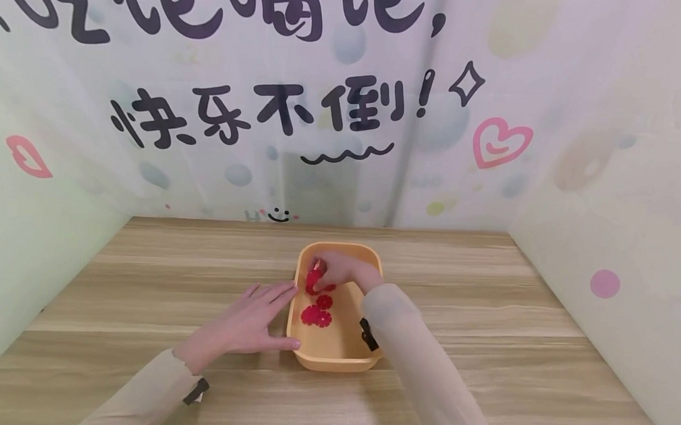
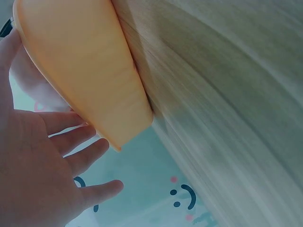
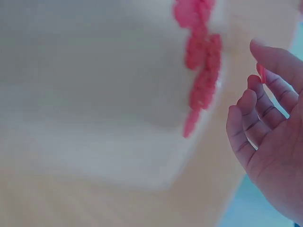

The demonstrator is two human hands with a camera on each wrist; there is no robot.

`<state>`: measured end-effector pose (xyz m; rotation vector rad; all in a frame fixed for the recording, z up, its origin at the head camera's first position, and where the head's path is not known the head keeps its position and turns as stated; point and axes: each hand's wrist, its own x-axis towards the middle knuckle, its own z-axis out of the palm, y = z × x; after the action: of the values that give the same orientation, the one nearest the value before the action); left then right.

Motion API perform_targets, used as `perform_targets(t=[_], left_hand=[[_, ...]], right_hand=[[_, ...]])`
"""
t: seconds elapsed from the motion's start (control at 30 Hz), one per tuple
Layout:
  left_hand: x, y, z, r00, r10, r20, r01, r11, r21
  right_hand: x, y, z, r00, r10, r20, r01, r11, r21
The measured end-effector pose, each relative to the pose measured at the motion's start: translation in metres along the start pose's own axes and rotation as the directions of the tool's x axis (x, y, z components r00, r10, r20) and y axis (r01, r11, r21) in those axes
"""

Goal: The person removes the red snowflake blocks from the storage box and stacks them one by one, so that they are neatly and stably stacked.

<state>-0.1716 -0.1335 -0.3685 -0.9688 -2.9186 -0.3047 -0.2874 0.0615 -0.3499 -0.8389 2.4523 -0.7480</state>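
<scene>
An orange plastic tub (image 1: 335, 364) stands on the wooden table, holding several red flower-shaped discs (image 1: 317, 316) along its left side. My right hand (image 1: 338, 269) reaches down inside its far half, close over more of these discs. In the right wrist view the thumb and index finger pinch one thin red disc (image 3: 262, 73), with the rest of the red pieces (image 3: 204, 71) lying to the left, blurred. Outside the tub, my left hand (image 1: 246, 325) is spread with straight fingers, fingertips and thumb right at the left rim; the left wrist view shows them along the tub's edge (image 2: 94, 127).
The wooden table (image 1: 192, 270) extends around the tub. A white printed curtain (image 1: 342, 175) with black lettering hangs behind it, and pale panels rise at the left and right (image 1: 604, 247). Each sleeve carries a black strap (image 1: 369, 334) near the wrist.
</scene>
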Motion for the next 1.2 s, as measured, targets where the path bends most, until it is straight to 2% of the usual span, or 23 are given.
perform_targets(t=[0.17, 0.27, 0.5, 0.77, 1.0, 1.2], left_hand=[[0.000, 0.000, -0.001, 1.000, -0.006, 0.006, 0.006, 1.000, -0.007], [0.000, 0.000, -0.002, 1.000, -0.007, 0.006, 0.007, 1.000, -0.006], [0.000, 0.000, -0.002, 1.000, -0.010, 0.008, 0.010, 1.000, -0.005], [0.000, 0.000, -0.002, 1.000, -0.017, 0.012, 0.017, 1.000, -0.006], [-0.001, 0.000, -0.001, 1.000, -0.011, 0.007, 0.011, 1.000, 0.001], [-0.002, 0.000, -0.001, 1.000, -0.006, 0.004, 0.006, 1.000, 0.001]], right_hand=[[-0.007, -0.007, -0.018, 0.997, 0.016, -0.076, -0.022, 0.997, -0.077], [-0.013, -0.008, -0.028, 0.995, 0.012, -0.098, -0.020, 0.996, -0.086], [-0.027, 0.000, -0.041, 0.995, -0.045, -0.094, 0.038, 0.997, -0.074], [-0.042, 0.015, -0.044, 0.990, -0.105, -0.096, 0.093, 0.988, -0.120], [-0.053, 0.028, -0.040, 0.973, -0.198, -0.116, 0.180, 0.973, -0.147], [-0.062, 0.039, -0.037, 0.966, -0.220, -0.136, 0.200, 0.969, -0.146]])
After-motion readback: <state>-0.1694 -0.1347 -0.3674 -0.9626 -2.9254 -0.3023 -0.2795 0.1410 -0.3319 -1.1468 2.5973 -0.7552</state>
